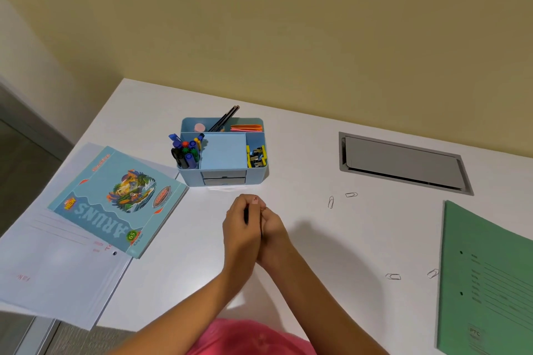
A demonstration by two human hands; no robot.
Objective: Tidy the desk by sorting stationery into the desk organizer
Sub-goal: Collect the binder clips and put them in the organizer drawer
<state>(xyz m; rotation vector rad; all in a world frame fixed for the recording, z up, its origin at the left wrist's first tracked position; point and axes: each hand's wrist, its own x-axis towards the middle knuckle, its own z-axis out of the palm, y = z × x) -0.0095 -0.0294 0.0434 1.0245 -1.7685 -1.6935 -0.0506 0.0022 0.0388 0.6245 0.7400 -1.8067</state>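
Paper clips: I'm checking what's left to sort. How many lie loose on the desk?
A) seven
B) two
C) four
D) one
C: two paper clips lie in front of the grey cable hatch, and two more lie beside the green folder.

Surface: white laminate desk [302, 153], as I see it from the head camera.
Centre back: light-blue plastic desk organizer [190, 179].
Left edge: white paper folder [57, 274], overhanging.
Right edge: green card folder [490, 282].
Right back: grey metal cable hatch [403, 163], set flush.
Loose: I count four wire paper clips [330, 202], [351, 194], [393, 276], [432, 273].
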